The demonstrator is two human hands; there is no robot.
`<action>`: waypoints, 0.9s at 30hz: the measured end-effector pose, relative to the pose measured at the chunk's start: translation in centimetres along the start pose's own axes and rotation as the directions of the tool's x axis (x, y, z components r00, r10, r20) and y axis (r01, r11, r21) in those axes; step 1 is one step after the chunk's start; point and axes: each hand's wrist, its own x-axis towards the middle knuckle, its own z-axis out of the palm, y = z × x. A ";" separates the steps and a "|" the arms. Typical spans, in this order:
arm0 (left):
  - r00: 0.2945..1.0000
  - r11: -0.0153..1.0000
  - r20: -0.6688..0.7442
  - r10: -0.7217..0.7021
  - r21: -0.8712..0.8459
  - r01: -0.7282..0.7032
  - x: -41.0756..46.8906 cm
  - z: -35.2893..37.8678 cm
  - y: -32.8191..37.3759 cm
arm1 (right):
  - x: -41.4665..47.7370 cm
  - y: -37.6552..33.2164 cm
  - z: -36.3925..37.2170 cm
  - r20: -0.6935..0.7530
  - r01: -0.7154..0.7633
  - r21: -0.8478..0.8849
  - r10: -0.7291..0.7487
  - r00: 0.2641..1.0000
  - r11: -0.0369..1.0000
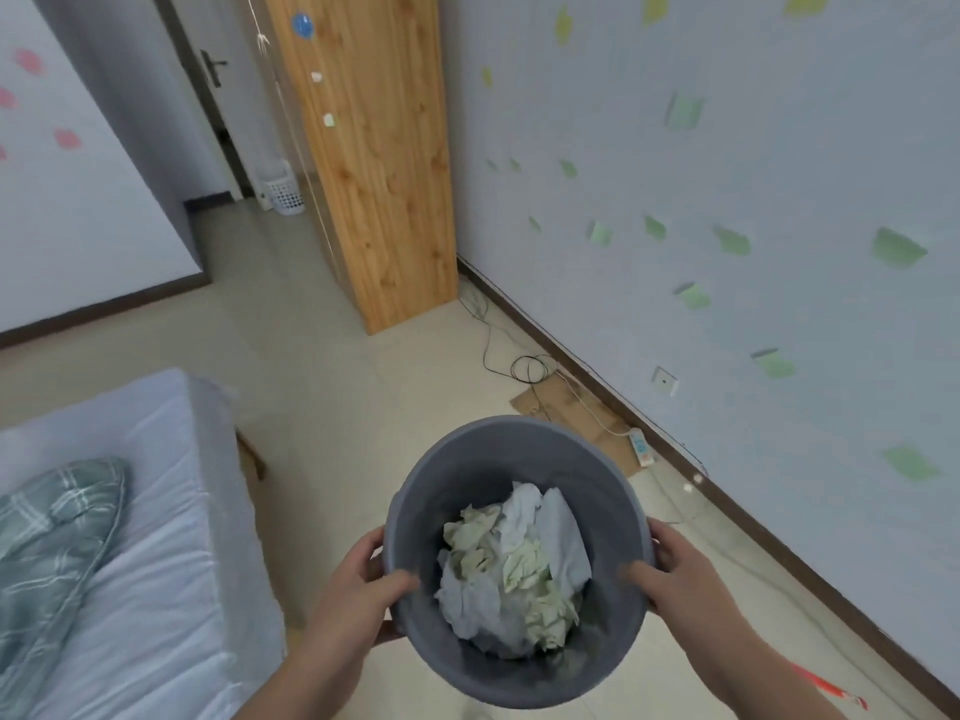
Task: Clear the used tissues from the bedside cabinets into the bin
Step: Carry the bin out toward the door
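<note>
A round grey bin (467,459) is held up above the floor at the bottom centre of the head view. Crumpled white and pale green used tissues (514,563) fill its bottom. My left hand (358,589) grips the bin's left rim, thumb inside and fingers outside. On the opposite rim my right hand (670,569) holds on the same way. No bedside cabinet is in view.
A bed with a white sheet (130,511) and a green checked pillow (52,532) lies at the left. A tall wooden wardrobe (379,163) stands ahead. Cables, flat cardboard (576,413) and a power strip (640,446) lie along the right wall. A white basket (283,192) stands by the door.
</note>
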 end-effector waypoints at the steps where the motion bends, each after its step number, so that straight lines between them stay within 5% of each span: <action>1: 1.000 1.000 -0.016 -0.001 -0.006 0.001 2.0 -0.8 2.0 | 2.5 -1.5 0.9 0.016 0.007 0.011 -0.007 1.000 1.000; 10: 0.994 0.997 -0.093 0.059 -0.050 -0.064 20.9 -2.0 14.6 | 25.4 -11.5 5.6 0.098 0.051 0.014 -0.052 0.994 0.999; 16: 0.962 0.984 -0.273 0.015 -0.166 -0.062 33.0 -4.1 19.7 | 44.1 -17.2 11.2 0.289 -0.014 -0.054 0.029 0.957 0.998; 27: 0.819 0.909 -0.574 0.009 -0.337 -0.247 45.8 -17.2 29.3 | 66.2 -33.2 34.1 0.618 0.158 -0.226 0.016 0.786 0.961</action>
